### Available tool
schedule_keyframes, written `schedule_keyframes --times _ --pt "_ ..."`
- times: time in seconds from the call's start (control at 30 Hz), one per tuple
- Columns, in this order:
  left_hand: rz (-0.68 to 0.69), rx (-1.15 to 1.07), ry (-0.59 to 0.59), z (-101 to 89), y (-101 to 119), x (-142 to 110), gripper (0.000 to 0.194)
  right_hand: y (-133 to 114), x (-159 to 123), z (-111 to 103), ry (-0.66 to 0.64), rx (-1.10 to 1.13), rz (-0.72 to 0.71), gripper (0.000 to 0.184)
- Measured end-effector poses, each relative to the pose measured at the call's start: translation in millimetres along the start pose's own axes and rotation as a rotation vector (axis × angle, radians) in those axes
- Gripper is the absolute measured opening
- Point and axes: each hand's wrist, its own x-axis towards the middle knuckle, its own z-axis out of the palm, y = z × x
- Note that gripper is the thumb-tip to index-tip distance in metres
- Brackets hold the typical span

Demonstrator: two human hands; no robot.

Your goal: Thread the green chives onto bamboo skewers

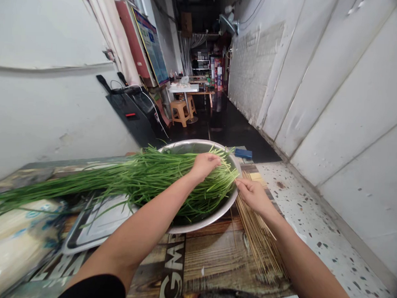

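Observation:
A big heap of garlic chives (165, 169) lies across a round metal basin (212, 223), pale stem ends to the right and long green leaves trailing left past the rim. My left hand (205, 165) is above the heap, its fingers pinched on chive stems near their pale ends. At the basin's right rim, my right hand (253, 194) is closed in a pinch by the stem tips, with what looks like a thin bamboo skewer in its fingers. Beneath that hand, a loose bundle of bamboo skewers (258, 238) is spread on the table.
Left of the basin lie a metal tray (101, 224) and a clear plastic bag of pale contents (22, 243). A small blue box (243, 154) sits beyond the basin's rim. The wood-patterned table (210, 262) carries printed letters. Farther back are stools (180, 112) and a white table (184, 88).

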Motion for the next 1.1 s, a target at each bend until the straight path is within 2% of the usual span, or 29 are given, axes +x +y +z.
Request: schedule_keyframes --times 0.5,0.63,0.73,1.0,1.1 --pt "0.098 0.095 0.027 0.9 -5 0 0.016 1 0 2 0.009 -0.010 -0.027 0.034" --pt "0.052 0.105 0.008 2.5 -2 -4 0.018 2 0 3 0.017 -0.003 -0.032 0.033" --pt "0.044 0.154 -0.053 1.0 0 -6 0.018 3 0 4 0.017 -0.007 -0.016 0.033" --pt "0.273 0.522 -0.177 -11.0 12 -9 0.022 5 0 4 0.037 -0.011 -0.017 0.033" --pt "0.426 0.605 -0.403 -9.1 20 -16 0.023 8 1 4 0.060 -0.013 -0.004 0.033"
